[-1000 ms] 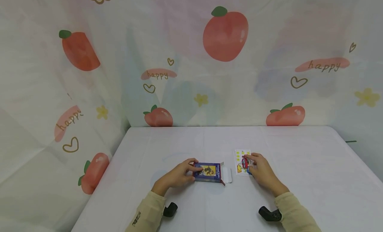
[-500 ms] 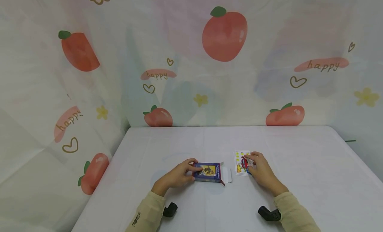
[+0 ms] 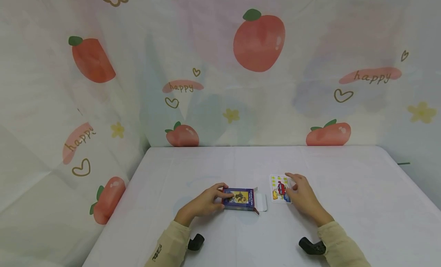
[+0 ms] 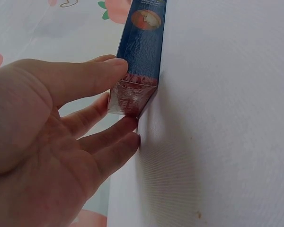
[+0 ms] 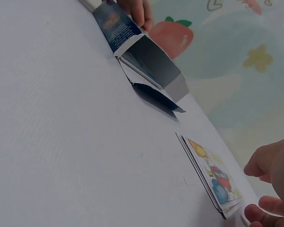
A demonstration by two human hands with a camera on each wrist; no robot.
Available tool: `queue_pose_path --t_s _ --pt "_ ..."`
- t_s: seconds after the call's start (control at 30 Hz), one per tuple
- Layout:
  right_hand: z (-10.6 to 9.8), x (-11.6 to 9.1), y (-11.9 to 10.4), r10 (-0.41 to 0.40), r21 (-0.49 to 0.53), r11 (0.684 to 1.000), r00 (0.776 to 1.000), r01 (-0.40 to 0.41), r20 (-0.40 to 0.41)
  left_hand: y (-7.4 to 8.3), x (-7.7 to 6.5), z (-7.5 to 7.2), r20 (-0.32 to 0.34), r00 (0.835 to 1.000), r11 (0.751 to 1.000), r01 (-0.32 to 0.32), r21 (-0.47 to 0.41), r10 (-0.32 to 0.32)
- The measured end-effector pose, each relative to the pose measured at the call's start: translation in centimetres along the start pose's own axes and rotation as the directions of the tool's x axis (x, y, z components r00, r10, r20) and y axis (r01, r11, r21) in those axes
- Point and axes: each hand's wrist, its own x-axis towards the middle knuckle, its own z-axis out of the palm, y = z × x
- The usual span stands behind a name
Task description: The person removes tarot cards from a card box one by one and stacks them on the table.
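My left hand (image 3: pixel 203 202) grips the closed end of a blue card box (image 3: pixel 244 197) with a yellow picture on top. The thumb lies along its side in the left wrist view, fingers on the other side. The box lies flat, its open flap end towards the right. In the right wrist view, a thin white-edged layer shows low inside the box opening (image 5: pixel 151 61). Right of it lies a small stack of picture cards (image 3: pixel 278 190), slightly uneven at the edges. My right hand (image 3: pixel 304 195) hovers at the stack's right edge, thumb and fingers spread apart, pinching nothing.
A white cloth covers the table (image 3: pixel 237 236). Behind it hangs a fruit-patterned curtain (image 3: pixel 213 48), which also runs along the left side. Dark curved pieces (image 3: pixel 196 242) stick out by both wrists.
The fingers of my right hand have lifted off the card face and drawn back to its right edge, showing more of the picture. The left hand and box stay put.
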Motion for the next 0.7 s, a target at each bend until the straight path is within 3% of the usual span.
queue_pose_path --t_s 0.27,0.7 --pt "0.0 -0.1 -0.7 -0.106 0.002 0.994 0.992 0.107 -0.067 -0.1 0.0 0.0 -0.002 1.000 1.000 0.002 0.006 -0.002" --pt "1.3 -0.6 -2.6 -0.247 0.005 0.969 0.967 0.248 -0.060 -0.1 0.0 0.0 -0.003 1.000 1.000 -0.014 0.004 0.014"
